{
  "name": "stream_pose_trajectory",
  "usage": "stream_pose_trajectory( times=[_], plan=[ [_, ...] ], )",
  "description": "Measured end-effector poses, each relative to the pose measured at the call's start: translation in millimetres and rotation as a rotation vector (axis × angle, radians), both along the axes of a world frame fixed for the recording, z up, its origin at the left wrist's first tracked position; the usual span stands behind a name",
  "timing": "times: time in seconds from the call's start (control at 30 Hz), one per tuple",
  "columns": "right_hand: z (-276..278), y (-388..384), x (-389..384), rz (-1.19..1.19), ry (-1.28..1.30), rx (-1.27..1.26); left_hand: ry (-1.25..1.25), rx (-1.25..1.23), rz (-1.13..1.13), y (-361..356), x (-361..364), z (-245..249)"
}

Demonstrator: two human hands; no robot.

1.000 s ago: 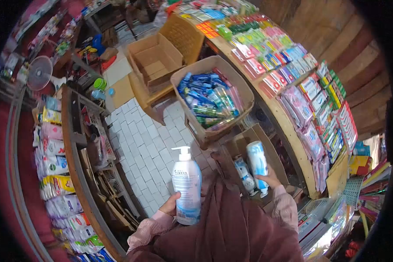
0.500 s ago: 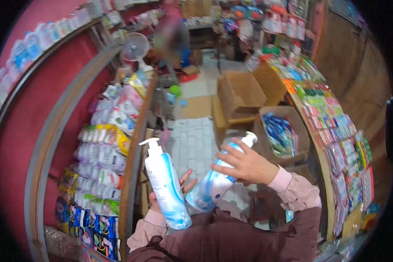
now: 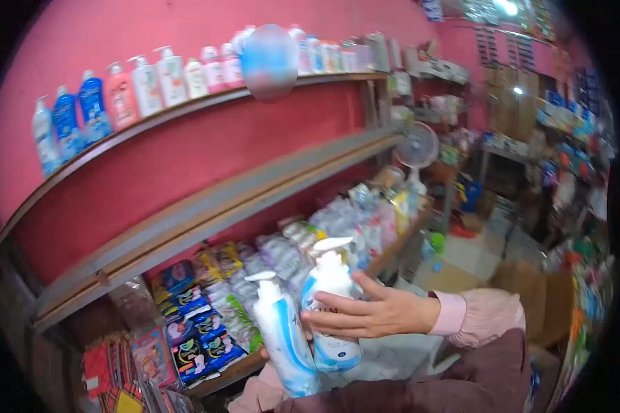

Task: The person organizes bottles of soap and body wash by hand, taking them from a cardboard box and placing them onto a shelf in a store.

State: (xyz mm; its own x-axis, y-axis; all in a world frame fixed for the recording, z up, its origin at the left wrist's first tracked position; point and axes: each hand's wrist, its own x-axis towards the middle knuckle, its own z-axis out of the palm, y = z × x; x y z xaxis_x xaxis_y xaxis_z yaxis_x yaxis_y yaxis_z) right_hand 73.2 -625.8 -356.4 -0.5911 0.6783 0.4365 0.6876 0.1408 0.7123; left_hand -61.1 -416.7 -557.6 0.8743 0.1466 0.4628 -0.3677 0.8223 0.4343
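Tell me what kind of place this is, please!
It looks like a small shop. Lots of bottles stand in a row on a long wall shelf, and many packets are laid out below, like things for sale.

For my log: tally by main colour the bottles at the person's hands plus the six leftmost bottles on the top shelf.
White and blue: 3 (front bottle, bottle beside it, leftmost shelf bottle)
Mostly blue: 2 (blue shelf bottles)
Pink: 1 (pink shelf bottle)
Mostly white: 2 (white shelf bottles)
Total: 8
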Motion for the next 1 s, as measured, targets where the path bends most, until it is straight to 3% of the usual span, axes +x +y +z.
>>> stream_pose_trajectory(
  times=[0.1,0.13,0.17,0.23,0.33,0.43,0.5,0.7,0.87,1.0],
  plan=[
    [-18,20,39,0.024,0.270,0.197,0.050,-0.008,0.219,8,-3,-2],
    [-35,31,47,0.092,0.622,0.116,0.066,-0.021,0.288,7,-7,-7],
    [-59,43,51,0.158,0.969,0.001,0.083,-0.033,0.357,5,-11,-11],
    [-125,68,55,0.463,1.742,-0.480,0.106,-0.046,0.495,1,-21,-17],
    [-145,89,25,0.654,2.185,-0.854,0.126,-0.036,0.670,-4,-36,-18],
    [-147,126,22,0.732,1.894,-0.892,0.106,-0.024,0.803,-3,-48,-8],
    [-139,151,20,0.806,1.856,-1.029,0.072,0.027,0.890,4,-57,10],
    [-44,223,-10,0.904,1.563,-1.116,-0.073,0.127,1.055,47,-87,80],
    [7,308,-66,1.113,1.589,-1.025,-0.118,0.163,1.109,94,-132,164],
    [57,366,-127,1.225,1.531,-0.875,-0.018,0.310,1.256,148,-194,189]
  ],
)
